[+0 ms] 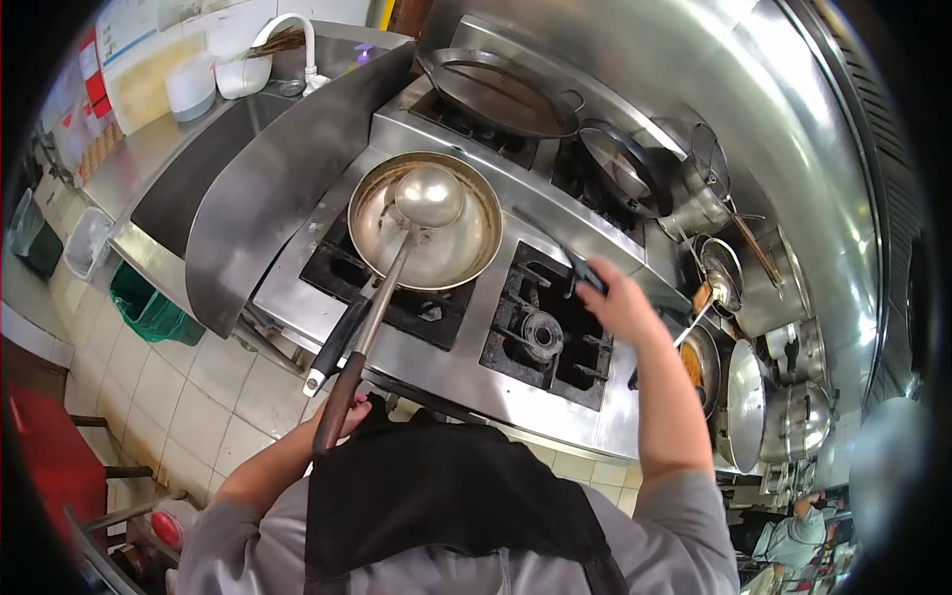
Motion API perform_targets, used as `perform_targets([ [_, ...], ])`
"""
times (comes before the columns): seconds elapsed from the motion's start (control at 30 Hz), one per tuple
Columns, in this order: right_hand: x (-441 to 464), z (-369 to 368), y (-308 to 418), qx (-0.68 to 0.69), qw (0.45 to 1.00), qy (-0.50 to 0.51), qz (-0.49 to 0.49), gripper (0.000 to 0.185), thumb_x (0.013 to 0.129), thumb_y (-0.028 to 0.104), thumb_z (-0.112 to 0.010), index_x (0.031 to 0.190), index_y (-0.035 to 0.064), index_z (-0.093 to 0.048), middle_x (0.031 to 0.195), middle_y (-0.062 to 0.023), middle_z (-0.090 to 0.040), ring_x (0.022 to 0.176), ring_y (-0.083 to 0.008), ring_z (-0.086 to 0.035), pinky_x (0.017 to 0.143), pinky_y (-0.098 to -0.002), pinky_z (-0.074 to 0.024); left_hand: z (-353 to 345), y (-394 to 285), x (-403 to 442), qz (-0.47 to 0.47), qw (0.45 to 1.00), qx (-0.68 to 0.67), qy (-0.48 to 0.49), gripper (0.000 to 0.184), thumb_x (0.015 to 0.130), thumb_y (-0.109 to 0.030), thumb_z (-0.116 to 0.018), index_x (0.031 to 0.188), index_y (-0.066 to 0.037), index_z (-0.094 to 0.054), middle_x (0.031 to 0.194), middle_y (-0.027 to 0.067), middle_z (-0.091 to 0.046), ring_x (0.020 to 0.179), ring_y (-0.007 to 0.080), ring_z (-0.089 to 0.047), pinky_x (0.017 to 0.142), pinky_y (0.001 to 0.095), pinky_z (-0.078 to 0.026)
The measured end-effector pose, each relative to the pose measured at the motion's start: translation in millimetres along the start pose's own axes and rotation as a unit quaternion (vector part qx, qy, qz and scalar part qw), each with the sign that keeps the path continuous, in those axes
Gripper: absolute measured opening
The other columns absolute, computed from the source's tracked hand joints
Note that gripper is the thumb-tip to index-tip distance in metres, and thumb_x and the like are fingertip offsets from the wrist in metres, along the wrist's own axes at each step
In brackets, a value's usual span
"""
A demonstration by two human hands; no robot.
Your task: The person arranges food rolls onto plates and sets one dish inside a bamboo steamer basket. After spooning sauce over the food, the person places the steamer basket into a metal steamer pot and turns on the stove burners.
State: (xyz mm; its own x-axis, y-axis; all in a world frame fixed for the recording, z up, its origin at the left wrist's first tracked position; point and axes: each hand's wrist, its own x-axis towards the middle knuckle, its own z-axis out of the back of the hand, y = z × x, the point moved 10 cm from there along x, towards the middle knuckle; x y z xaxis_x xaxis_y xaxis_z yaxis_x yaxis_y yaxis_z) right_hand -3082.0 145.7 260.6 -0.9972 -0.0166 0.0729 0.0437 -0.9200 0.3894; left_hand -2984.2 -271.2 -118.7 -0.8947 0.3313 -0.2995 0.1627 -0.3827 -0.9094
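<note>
My right hand (623,309) is closed around the black handle of a long slim tool (581,270). Its narrow grey end points up and left, above the stovetop between the pan and a bare burner (541,335). At the stove's front edge, my left hand (354,413) has its fingers curled, partly behind the ladle's dark handle; whatever they grip is hidden. A wide frying pan (476,250) rests on the left burner, its black handle (340,342) toward me. In it lies a ladle (429,196), bowl up against the far side, its handle extending past the pan's rim.
A large oval pan (496,94) and a dark wok (625,169) stand on the raised back burners. Several pots, pans and strainers (783,288) crowd the right side. A curved metal splash guard (263,188) separates the stove from the sink (178,188).
</note>
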Motion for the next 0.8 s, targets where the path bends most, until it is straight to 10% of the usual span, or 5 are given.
perform_targets([
  [0.27, 168, 11, -52, -0.09, 0.99, 0.077, -0.08, 0.052, 0.084, 0.042, -0.075, 0.111, 0.0002, -0.06, 0.069, -0.014, -0.063, 0.044, -0.022, -0.058, 0.052, -0.0378, -0.0493, -2, -12, 2, 0.135, 0.98, 0.105, -0.098, 0.043, 0.088, -0.037, -0.07, 0.116, -0.004, -0.068, 0.095, 0.0167, -0.072, 0.09, 0.0284, -0.07, 0.082, 0.0387, -0.054],
  [0.43, 244, -1, -70, -0.237, 0.969, 0.038, -0.05, 0.064, 0.09, 0.051, -0.064, 0.134, 0.0042, -0.056, 0.118, -0.0145, -0.069, 0.115, -0.0322, -0.064, 0.096, -0.0434, -0.0503, -17, 5, -1, 0.169, 0.977, 0.072, -0.112, 0.047, 0.088, -0.04, -0.069, 0.119, -0.005, -0.067, 0.099, 0.023, -0.072, 0.094, 0.0339, -0.071, 0.086, 0.0414, -0.054],
  [0.8, 303, -39, -69, -0.295, 0.944, 0.084, -0.119, 0.06, 0.094, 0.056, -0.057, 0.131, 0.0088, -0.057, 0.12, -0.0124, -0.069, 0.117, -0.0287, -0.064, 0.095, -0.0404, -0.0517, -24, -33, 9, 0.205, 0.97, -0.085, -0.102, 0.048, 0.09, -0.027, -0.066, 0.124, 0.006, -0.06, 0.108, 0.0234, -0.071, 0.098, 0.0292, -0.071, 0.086, 0.0378, -0.054],
])
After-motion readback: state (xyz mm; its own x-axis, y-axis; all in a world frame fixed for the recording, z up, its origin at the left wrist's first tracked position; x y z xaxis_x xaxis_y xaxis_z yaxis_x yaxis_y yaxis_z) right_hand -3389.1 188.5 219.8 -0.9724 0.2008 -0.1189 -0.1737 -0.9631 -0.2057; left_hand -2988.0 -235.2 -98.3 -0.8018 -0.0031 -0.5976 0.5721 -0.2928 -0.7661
